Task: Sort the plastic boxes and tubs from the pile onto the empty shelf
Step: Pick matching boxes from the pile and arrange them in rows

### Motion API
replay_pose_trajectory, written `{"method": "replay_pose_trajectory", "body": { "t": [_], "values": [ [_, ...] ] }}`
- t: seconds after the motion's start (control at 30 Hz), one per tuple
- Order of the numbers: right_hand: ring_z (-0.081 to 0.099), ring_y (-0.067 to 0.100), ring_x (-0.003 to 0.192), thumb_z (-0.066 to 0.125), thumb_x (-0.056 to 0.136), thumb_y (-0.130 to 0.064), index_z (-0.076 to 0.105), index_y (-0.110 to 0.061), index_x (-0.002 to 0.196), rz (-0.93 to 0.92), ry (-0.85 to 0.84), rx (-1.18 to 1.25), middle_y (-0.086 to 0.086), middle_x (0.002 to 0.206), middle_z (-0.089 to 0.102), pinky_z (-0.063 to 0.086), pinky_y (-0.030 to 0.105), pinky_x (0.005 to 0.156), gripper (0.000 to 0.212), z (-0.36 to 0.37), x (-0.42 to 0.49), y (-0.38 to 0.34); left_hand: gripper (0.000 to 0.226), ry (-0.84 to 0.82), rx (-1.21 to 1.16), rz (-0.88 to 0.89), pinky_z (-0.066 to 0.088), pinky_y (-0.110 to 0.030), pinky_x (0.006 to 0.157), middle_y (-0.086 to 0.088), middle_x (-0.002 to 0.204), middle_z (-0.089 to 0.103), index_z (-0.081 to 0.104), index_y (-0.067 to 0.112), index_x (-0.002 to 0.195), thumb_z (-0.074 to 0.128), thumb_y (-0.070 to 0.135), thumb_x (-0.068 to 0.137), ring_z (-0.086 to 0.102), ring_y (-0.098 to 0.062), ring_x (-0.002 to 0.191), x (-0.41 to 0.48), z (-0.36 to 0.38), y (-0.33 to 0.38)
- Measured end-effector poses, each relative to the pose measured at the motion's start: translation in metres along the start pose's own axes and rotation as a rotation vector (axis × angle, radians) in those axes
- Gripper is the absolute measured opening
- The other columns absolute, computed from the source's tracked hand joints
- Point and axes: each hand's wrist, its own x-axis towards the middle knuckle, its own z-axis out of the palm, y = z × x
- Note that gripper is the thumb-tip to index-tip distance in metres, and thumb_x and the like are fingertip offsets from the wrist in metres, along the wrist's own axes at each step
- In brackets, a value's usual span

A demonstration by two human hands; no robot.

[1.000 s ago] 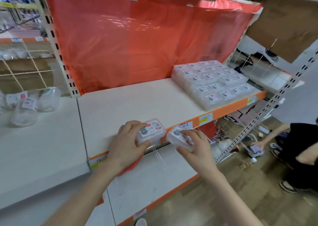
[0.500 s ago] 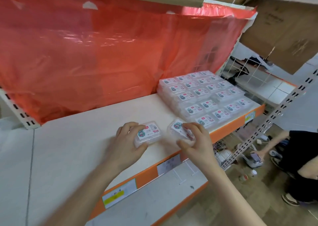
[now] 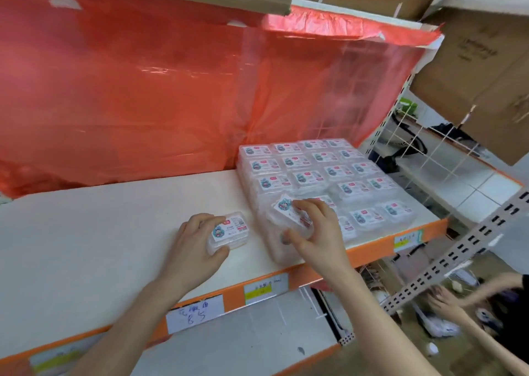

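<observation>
Clear plastic box near the shelf's front edge is clamped in the left hand's grip; the right hand's grip clamps a second box beside the stack.

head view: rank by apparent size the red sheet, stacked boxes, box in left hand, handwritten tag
1. red sheet
2. stacked boxes
3. handwritten tag and box in left hand look alike; tag is nearer, unranked

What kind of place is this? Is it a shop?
Most likely a shop being stocked. The shelf has price labels along its orange front edge, rows of identical plastic boxes sit on it, and cardboard cartons are stored overhead.
</observation>
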Motion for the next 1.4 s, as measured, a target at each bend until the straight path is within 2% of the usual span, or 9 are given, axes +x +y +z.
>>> {"method": "replay_pose_trajectory", "body": {
  "t": [0.1, 0.33, 0.4, 0.47, 0.57, 0.67, 1.0, 1.2, 1.4],
  "values": [
    [0.051, 0.024, 0.105, 0.065, 0.063, -0.022, 0.065, -0.008, 0.109, -0.075, -0.021, 0.017, 0.007, 0.112, 0.056, 0.031, 0.016, 0.09, 0.048, -0.008, 0.008, 0.018, 0.085, 0.028, 0.003, -0.053, 0.019, -0.012, 0.092, -0.008, 0.126, 0.047, 0.054, 0.012, 0.125, 0.03, 0.054, 0.056, 0.043, -0.026, 0.114, -0.001, 0.013, 0.013],
    [0.044, 0.014, 0.103, 0.064, 0.063, -0.021, 0.065, -0.005, 0.107, -0.167, -0.053, 0.047, 0.01, 0.112, 0.057, 0.018, -0.007, 0.086, 0.047, -0.025, 0.021, 0.048, 0.081, 0.013, 0.059, -0.159, 0.019, -0.015, 0.096, -0.009, 0.133, 0.042, 0.049, 0.013, 0.131, 0.034, 0.054, 0.062, 0.039, -0.026, 0.12, -0.007, 0.029, 0.03],
    [0.043, 0.015, 0.104, 0.064, 0.063, -0.023, 0.065, -0.005, 0.108, -0.184, -0.073, 0.027, 0.011, 0.113, 0.057, 0.021, 0.001, 0.088, 0.048, -0.029, 0.024, 0.055, 0.071, 0.001, 0.065, -0.192, 0.021, -0.02, 0.102, -0.009, 0.139, 0.037, 0.046, 0.014, 0.133, 0.04, 0.041, 0.068, 0.036, -0.025, 0.126, -0.008, 0.032, 0.033],
    [0.047, 0.023, 0.105, 0.064, 0.065, -0.029, 0.066, -0.007, 0.107, -0.203, -0.085, -0.025, 0.011, 0.113, 0.059, 0.027, 0.018, 0.089, 0.048, -0.032, 0.028, 0.063, 0.069, -0.009, 0.075, -0.197, 0.021, -0.024, 0.106, -0.01, 0.144, 0.033, 0.045, 0.015, 0.134, 0.04, 0.036, 0.069, 0.032, -0.027, 0.129, -0.011, 0.035, 0.035],
    [0.055, 0.037, 0.101, 0.052, 0.066, -0.042, 0.068, -0.01, 0.103, -0.274, -0.094, -0.137, 0.011, 0.107, 0.064, 0.034, 0.035, 0.083, 0.052, -0.034, 0.037, 0.078, 0.075, 0.005, 0.114, -0.209, 0.02, -0.027, 0.108, -0.012, 0.145, 0.032, 0.045, 0.016, 0.134, 0.037, 0.049, 0.068, 0.027, -0.027, 0.133, -0.015, 0.037, 0.039],
    [0.057, 0.039, 0.099, 0.043, 0.066, -0.04, 0.07, -0.013, 0.099, -0.308, -0.11, -0.184, 0.009, 0.105, 0.066, 0.04, 0.044, 0.082, 0.051, -0.035, 0.044, 0.086, 0.091, 0.016, 0.134, -0.23, 0.021, -0.027, 0.107, -0.01, 0.144, 0.033, 0.045, 0.018, 0.134, 0.024, 0.063, 0.058, 0.027, -0.026, 0.133, -0.016, 0.038, 0.04],
    [0.063, 0.037, 0.084, 0.057, 0.062, -0.002, 0.073, -0.008, 0.091, -0.498, 0.024, -0.189, 0.009, 0.096, 0.07, 0.049, 0.046, 0.074, 0.033, -0.029, 0.048, 0.097, 0.092, 0.041, 0.129, -0.275, 0.031, -0.027, 0.1, -0.002, 0.144, 0.035, 0.047, 0.022, 0.133, 0.025, 0.065, 0.055, 0.037, -0.02, 0.128, -0.017, 0.037, 0.041],
    [0.064, 0.037, 0.083, 0.038, 0.068, -0.012, 0.073, -0.009, 0.09, -0.563, 0.059, -0.218, 0.011, 0.092, 0.07, 0.049, 0.048, 0.076, 0.041, -0.029, 0.059, 0.106, 0.071, 0.02, 0.122, -0.288, 0.031, -0.025, 0.101, 0.001, 0.146, 0.033, 0.045, 0.022, 0.135, 0.042, 0.046, 0.068, 0.037, -0.017, 0.13, -0.017, 0.037, 0.041],
    [0.063, 0.039, 0.084, 0.041, 0.07, -0.017, 0.072, -0.01, 0.092, -0.553, 0.103, -0.254, 0.012, 0.094, 0.068, 0.049, 0.049, 0.074, 0.039, -0.029, 0.062, 0.11, 0.07, 0.014, 0.121, -0.289, 0.032, -0.026, 0.099, 0.001, 0.146, 0.034, 0.045, 0.023, 0.135, 0.042, 0.045, 0.068, 0.037, -0.017, 0.129, -0.017, 0.036, 0.041]
  ]
}}
